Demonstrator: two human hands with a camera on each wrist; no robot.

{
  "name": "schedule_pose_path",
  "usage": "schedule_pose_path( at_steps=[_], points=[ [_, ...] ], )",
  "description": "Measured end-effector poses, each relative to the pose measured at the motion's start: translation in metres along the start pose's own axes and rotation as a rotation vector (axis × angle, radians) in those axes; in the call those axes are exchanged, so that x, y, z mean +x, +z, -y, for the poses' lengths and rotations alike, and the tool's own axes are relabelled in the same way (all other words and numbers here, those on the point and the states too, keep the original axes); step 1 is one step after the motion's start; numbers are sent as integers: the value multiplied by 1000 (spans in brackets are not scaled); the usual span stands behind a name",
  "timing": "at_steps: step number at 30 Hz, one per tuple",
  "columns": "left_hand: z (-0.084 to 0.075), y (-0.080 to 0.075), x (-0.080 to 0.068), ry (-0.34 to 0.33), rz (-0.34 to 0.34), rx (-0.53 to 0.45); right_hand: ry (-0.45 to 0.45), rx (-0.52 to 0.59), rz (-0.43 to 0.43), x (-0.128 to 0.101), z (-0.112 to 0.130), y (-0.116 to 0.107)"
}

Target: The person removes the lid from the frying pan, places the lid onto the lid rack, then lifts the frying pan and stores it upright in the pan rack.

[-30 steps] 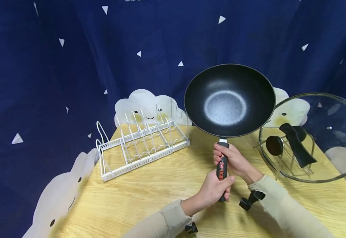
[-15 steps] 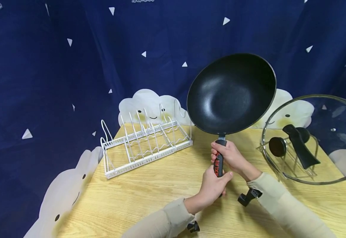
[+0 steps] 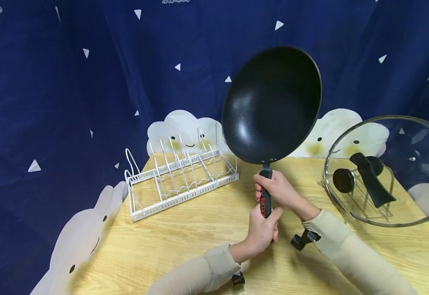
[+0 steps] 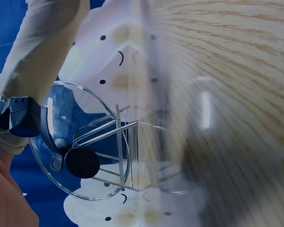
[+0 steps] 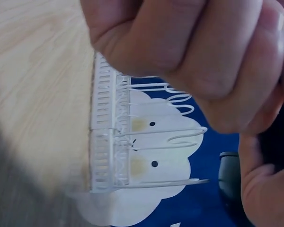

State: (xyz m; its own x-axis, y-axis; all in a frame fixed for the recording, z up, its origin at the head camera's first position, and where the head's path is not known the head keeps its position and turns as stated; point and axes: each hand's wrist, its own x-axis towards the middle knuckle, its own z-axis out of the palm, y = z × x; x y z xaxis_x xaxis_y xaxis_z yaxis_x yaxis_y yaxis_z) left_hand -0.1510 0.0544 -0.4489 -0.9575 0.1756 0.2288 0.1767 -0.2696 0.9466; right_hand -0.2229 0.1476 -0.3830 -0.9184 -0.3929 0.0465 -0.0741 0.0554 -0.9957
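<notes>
Both hands grip the wok's (image 3: 271,104) handle (image 3: 265,192), right hand (image 3: 278,191) above left hand (image 3: 261,231). The handle runs near upright; the bowl rises above the grip, its hollow facing the person, tilted left, over the table (image 3: 185,241).

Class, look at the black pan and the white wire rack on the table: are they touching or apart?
Apart. The head view shows the black pan lifted off the table by both hands on its handle, with blue backdrop visible between its rim and the white wire rack.
</notes>
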Motion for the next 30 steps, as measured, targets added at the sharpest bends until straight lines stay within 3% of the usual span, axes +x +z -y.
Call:
schedule_pose_path(
  at_steps=[7,13,16,21,27,30],
  points=[
    [-5,-4,-1,24,38,-138,39,-1,47,3,14,5],
    [-13,-8,-4,-3,114,-248,9,222,177,6,16,9],
    [-15,-10,-3,-27,154,-272,20,270,184,6,17,12],
    [-18,-13,2,-26,164,-207,18,200,131,7,21,15],
    [-26,-11,6,-163,89,-123,-2,53,115,9,21,12],
    [-28,-10,6,-164,68,-119,-12,-12,138,10,22,13]
  ],
)
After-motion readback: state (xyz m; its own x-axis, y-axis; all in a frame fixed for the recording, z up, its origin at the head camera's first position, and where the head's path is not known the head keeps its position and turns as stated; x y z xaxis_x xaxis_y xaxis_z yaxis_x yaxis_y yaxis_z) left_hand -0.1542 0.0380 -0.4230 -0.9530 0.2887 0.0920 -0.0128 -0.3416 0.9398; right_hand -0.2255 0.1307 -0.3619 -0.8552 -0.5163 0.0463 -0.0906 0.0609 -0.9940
